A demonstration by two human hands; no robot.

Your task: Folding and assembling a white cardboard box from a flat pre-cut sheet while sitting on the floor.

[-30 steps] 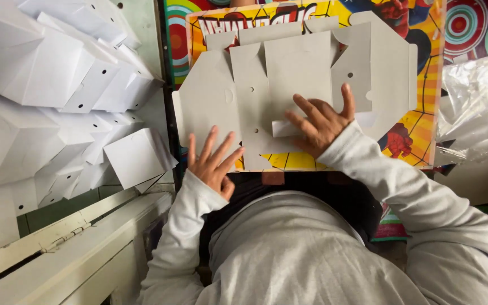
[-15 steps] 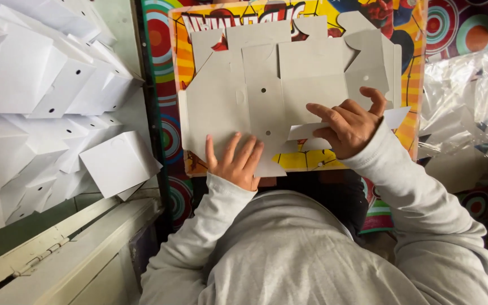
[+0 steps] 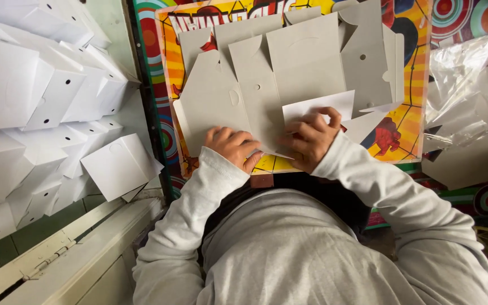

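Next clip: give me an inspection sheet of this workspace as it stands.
Surface: colourful printed board, mostly covered.
Job's things: flat grey card blank on the board; white flap folded up at its near edge.
Clutter: folded white boxes stacked at left; clear plastic wrap at right.
Grippers: left hand presses the blank; right hand fingers curl on the flap.
Cables: nothing seen.
Surroundings: pale ledge lower left.

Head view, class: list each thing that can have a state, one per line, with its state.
Flat grey carton blank: unfolded, near flap bent up.
Near flap: raised, white side showing.
Left hand: fingers curled, pressing the blank.
Right hand: fingers curled at the flap.
White boxes: folded up, piled.
Clear plastic wrap: crumpled.
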